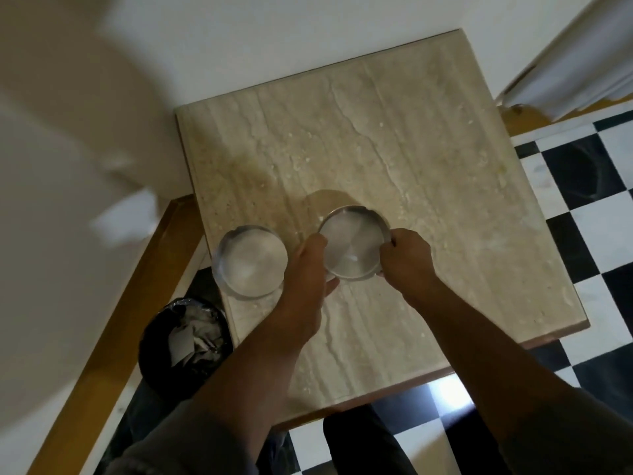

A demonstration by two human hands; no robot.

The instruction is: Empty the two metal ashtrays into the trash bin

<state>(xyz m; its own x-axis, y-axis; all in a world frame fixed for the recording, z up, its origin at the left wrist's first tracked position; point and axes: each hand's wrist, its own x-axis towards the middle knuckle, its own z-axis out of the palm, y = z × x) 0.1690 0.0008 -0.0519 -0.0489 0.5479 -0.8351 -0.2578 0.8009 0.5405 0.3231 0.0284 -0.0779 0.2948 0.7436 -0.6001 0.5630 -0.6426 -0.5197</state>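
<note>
Two round metal ashtrays are on the beige marble table [411, 149]. The right ashtray [352, 245] is held between both hands: my left hand [308, 269] grips its left rim and my right hand [407, 258] pinches its right rim. Its inside looks bare and shiny. The left ashtray [249, 261] rests at the table's left edge, apart from my hands, with nothing visible in it. A black-lined trash bin [186, 341] holding crumpled paper stands on the floor below the table's left edge.
A white wall and wooden skirting [113, 320] run along the left. Black-and-white checkered floor tiles [582, 234] lie to the right. A white curtain [575, 63] hangs at the upper right. My dark trouser legs show at the bottom.
</note>
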